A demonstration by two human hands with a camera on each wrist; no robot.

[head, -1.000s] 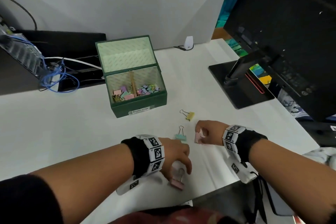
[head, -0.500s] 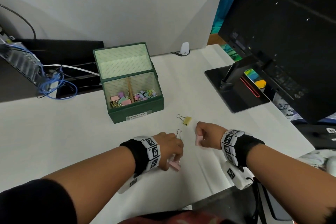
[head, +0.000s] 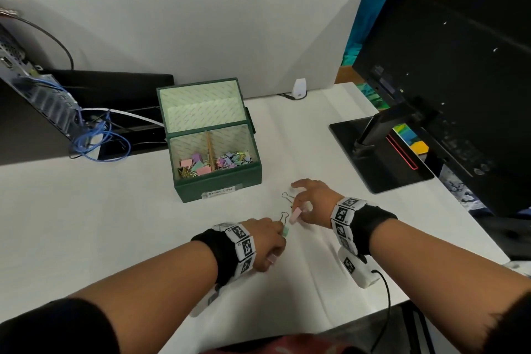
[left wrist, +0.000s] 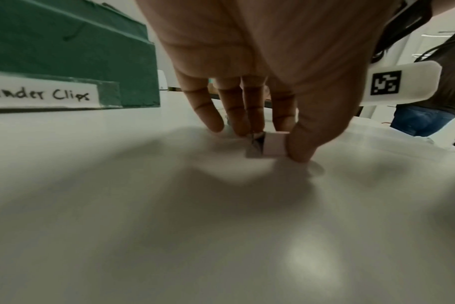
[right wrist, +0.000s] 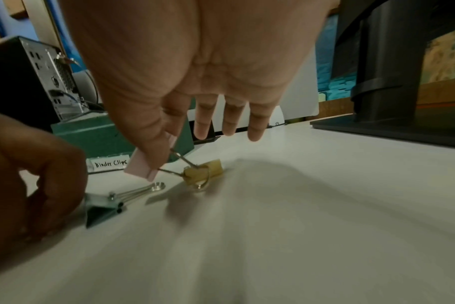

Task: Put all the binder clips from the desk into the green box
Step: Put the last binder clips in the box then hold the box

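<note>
The green box [head: 218, 184] stands open on the white desk with several coloured binder clips inside. My left hand [head: 268, 241] pinches a pink binder clip [left wrist: 273, 144] between thumb and fingers, low over the desk. Its fingertips are at a teal binder clip [right wrist: 104, 207] that lies on the desk. My right hand [head: 306, 204] pinches another pink binder clip [right wrist: 143, 166] between thumb and index finger, the other fingers spread. A yellow binder clip [right wrist: 203, 170] lies on the desk just under that hand, mostly hidden in the head view.
A black monitor [head: 448, 66] on its stand base [head: 379, 155] fills the right side. A computer case with blue cables [head: 94, 141] sits at the left. A grey partition [head: 201, 37] runs along the back. The desk's front edge is close behind my wrists.
My left hand lifted the pink clip near the desk's front edge and moved forward to the teal clip. My right hand, still holding its pink clip, moved over the yellow clip and spread its fingers.
</note>
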